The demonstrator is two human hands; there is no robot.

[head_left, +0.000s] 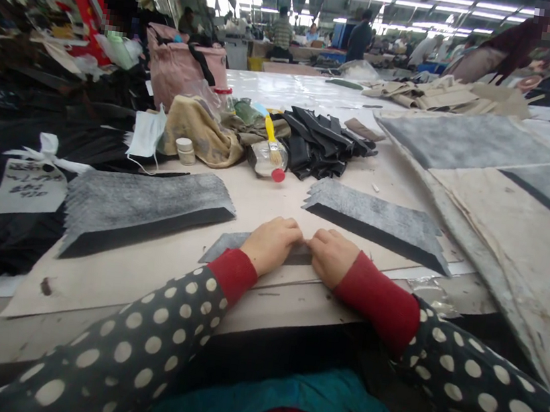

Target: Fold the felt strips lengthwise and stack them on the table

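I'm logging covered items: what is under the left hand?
Gray cloth shows on both sides of the left hand. The part directly beneath is covered, so it cannot be seen.

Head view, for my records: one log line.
left hand: on gray-black fabric piece | right hand: same piece | fabric stacks: either side

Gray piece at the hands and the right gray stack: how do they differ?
The gray piece is partly covered by the left hand and right hand; the right gray stack lies uncovered. The gray piece lies nearer the wearer; the right gray stack, farther off. The gray piece's left end looks plain; the right gray stack's left end, jagged. Both look gray with a dark strip.
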